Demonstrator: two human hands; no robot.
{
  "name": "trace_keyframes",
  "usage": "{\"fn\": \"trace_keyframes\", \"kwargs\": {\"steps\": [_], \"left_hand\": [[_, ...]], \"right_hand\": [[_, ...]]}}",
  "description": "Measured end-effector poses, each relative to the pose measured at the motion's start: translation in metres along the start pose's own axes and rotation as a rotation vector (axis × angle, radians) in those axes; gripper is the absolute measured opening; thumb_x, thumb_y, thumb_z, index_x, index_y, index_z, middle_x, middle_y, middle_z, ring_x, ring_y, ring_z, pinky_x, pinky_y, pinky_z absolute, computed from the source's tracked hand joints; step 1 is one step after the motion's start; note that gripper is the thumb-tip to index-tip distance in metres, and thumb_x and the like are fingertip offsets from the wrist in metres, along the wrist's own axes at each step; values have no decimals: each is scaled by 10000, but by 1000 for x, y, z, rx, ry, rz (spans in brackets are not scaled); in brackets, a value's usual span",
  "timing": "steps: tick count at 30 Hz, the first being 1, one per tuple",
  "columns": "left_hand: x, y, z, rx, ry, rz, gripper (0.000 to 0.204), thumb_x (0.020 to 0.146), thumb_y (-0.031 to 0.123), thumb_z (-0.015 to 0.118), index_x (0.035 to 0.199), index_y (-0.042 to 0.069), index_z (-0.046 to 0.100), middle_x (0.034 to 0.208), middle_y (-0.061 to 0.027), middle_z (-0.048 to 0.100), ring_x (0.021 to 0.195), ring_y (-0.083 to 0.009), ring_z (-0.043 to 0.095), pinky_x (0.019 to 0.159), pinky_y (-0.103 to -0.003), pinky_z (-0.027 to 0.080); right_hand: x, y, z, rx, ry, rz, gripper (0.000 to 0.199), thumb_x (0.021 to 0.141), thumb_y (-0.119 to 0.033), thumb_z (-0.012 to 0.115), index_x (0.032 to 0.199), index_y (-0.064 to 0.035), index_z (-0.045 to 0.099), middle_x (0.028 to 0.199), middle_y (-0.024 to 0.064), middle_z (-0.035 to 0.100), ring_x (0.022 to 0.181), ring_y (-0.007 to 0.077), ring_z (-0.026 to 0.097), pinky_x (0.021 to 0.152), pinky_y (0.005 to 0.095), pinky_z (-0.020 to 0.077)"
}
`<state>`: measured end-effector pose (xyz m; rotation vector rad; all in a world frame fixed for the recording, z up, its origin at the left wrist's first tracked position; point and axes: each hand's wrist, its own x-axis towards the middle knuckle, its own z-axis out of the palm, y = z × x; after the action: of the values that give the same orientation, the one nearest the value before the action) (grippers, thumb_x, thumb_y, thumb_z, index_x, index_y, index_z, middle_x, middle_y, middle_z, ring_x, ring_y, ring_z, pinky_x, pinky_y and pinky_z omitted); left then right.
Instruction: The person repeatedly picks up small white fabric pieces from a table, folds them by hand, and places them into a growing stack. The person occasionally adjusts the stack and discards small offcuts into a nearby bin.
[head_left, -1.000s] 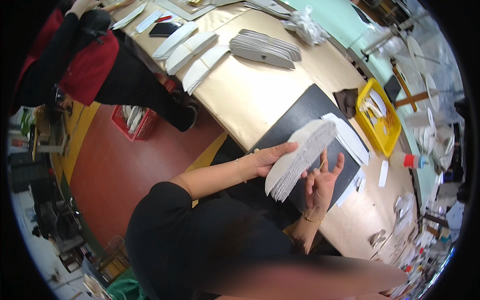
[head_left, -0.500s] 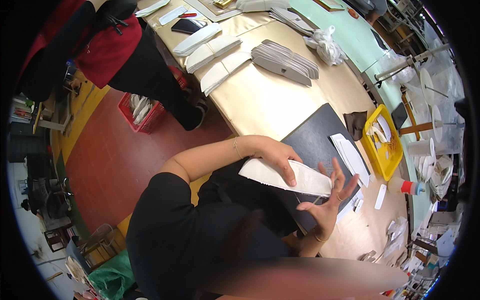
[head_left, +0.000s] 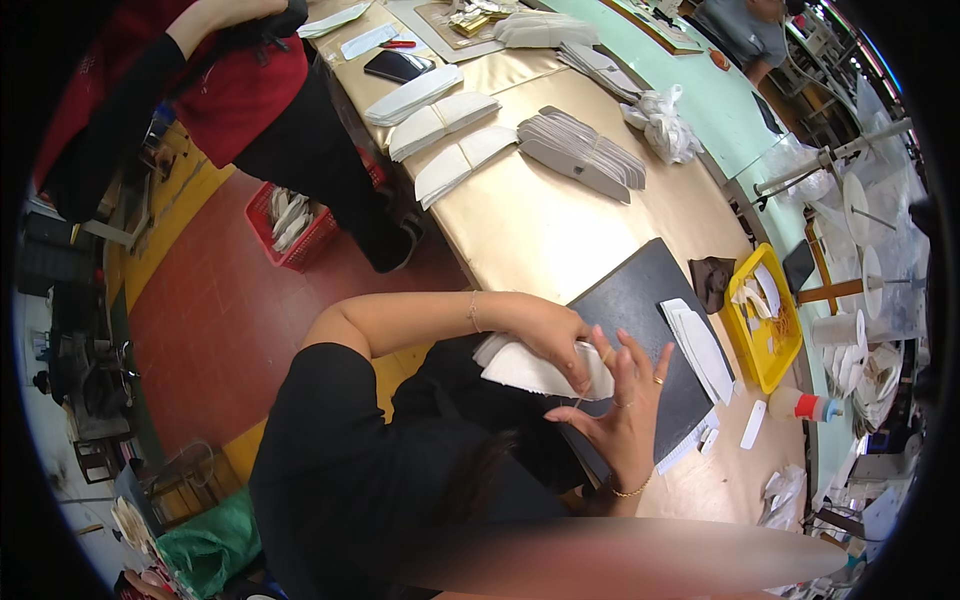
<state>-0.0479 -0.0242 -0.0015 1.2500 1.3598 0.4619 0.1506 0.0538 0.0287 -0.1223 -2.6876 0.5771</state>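
Observation:
My left hand (head_left: 552, 332) is closed over a bundle of white curved pieces (head_left: 530, 374), its thumb pressing on the top face. The pieces are stacked together and held off the table, above the near side of a dark board (head_left: 640, 300). At the bundle's right end is my right hand (head_left: 626, 415), open, with fingers spread and raised. A thin pale strand, like a rubber band, shows near its thumb; where the strand runs is hard to make out. Beside the hands, more white curved pieces (head_left: 697, 350) lie on the board's right part.
Banded white bundles (head_left: 465, 163) and a grey stack (head_left: 582, 155) lie farther back on the table. To the right are a yellow tray (head_left: 768, 375), a bottle (head_left: 805, 405) and a dark cloth (head_left: 711, 284). A person in red (head_left: 245, 110) stands at the far left near a red basket (head_left: 290, 262).
My right hand has moved left and closer to my left hand, and now covers more of the bundle's right end. The bundle has shifted slightly lower and is turned a little.

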Motion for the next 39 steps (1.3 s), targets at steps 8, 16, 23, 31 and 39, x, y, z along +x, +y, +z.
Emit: {"fn": "trace_keyframes", "kwargs": {"steps": [8,16,23,31,39], "left_hand": [[-10,1,9,-306,197,-1,805,714,440,862,1204,-17,417,905,-156,640,754,-207,657,613,-314,534],[-9,-22,-13,-96,247,70,855,683,431,887,1276,-16,464,1030,-161,637,900,-232,642,767,-328,519],[-18,-41,-81,393,591,124,800,763,289,808,1431,79,422,1269,-208,574,1155,-337,575,990,-386,446],[-40,-45,-96,262,584,-169,744,824,80,631,1493,152,311,1252,-287,514,1206,-416,507,1056,-423,376],[-68,-58,-79,135,825,-286,621,827,94,576,1427,180,439,1230,-352,453,1187,-473,494,1013,-441,427]], "right_hand": [[1,9,16,266,72,2,1158,630,-379,875,1551,-245,187,1305,73,620,1281,340,508,1145,621,191],[-18,6,11,780,413,123,874,767,18,769,1444,-172,252,1219,107,436,1163,300,545,1112,537,335],[-59,38,-12,769,693,370,697,855,71,640,1422,-125,286,1193,90,450,1124,243,542,1035,421,419],[-81,32,0,818,550,634,389,898,36,624,1268,-31,525,1141,72,510,1041,190,578,975,334,450],[-68,32,-2,727,431,614,265,921,10,609,1184,-7,581,1128,73,522,1020,172,592,943,301,467]]}}
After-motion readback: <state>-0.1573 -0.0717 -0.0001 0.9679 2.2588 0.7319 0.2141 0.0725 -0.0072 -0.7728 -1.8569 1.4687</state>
